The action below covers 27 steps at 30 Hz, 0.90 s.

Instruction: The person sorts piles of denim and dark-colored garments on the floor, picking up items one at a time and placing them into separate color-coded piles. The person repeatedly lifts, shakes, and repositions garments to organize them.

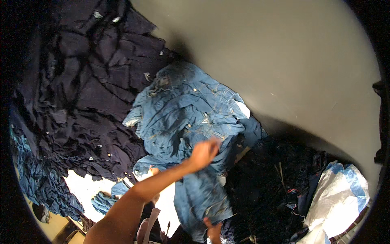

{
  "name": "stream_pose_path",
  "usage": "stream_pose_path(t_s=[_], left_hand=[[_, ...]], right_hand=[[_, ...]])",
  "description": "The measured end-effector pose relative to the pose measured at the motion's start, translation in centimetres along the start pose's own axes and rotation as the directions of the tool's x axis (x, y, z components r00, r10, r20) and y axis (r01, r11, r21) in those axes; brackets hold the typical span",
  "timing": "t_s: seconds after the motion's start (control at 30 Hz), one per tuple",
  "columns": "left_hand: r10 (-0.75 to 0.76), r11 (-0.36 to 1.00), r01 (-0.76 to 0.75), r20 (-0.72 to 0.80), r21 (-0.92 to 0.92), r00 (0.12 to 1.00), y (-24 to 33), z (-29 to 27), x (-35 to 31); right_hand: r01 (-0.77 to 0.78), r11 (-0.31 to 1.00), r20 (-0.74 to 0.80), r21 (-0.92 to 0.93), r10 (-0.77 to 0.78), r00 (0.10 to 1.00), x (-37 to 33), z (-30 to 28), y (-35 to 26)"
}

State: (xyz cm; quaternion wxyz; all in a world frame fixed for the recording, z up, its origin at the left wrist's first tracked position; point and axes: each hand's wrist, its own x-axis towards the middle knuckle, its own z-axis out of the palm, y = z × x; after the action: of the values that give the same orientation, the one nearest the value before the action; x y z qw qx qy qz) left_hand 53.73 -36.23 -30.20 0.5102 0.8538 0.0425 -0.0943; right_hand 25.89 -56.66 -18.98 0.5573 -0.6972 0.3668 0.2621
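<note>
A heap of blue denim garments lies in the middle, creased, with pale lining showing at some edges. My left arm reaches across from the lower left. My left hand is over the heap's near side, curled like a fist and blurred at the fingertips; what it holds, if anything, does not show. A blue denim garment hangs down from the heap toward me. At its lower end, my right hand grips the cloth, with the wrist cut off by the lower edge.
Dark cloth with small pale tags spreads over the left. Black fabric is piled on the right beside a white and blue woven sack. A grey surface fills the upper right. More blue cloth lies far left.
</note>
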Motion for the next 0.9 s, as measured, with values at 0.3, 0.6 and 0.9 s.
stream_pose_path(t_s=[0.3, 0.6, 0.9], left_hand=[[0.350, 0.566, -0.039, -0.198, 0.823, 0.915, -9.6, 6.3, 23.8], [0.310, 0.795, -0.473, 0.415, 0.380, 0.855, -2.3, -3.5, 3.3], [0.319, 0.919, -0.393, 0.535, 0.027, 0.782, 10.5, -6.2, -21.2]], right_hand=[[-0.148, 0.975, -0.049, -0.166, 0.142, 0.989, 0.2, 0.2, 7.7], [-0.444, 0.784, 0.069, 0.434, 0.463, 0.884, 3.4, 1.8, 5.2], [-0.210, 0.468, 0.213, 0.858, 0.046, 0.976, 4.1, 4.5, 0.1]])
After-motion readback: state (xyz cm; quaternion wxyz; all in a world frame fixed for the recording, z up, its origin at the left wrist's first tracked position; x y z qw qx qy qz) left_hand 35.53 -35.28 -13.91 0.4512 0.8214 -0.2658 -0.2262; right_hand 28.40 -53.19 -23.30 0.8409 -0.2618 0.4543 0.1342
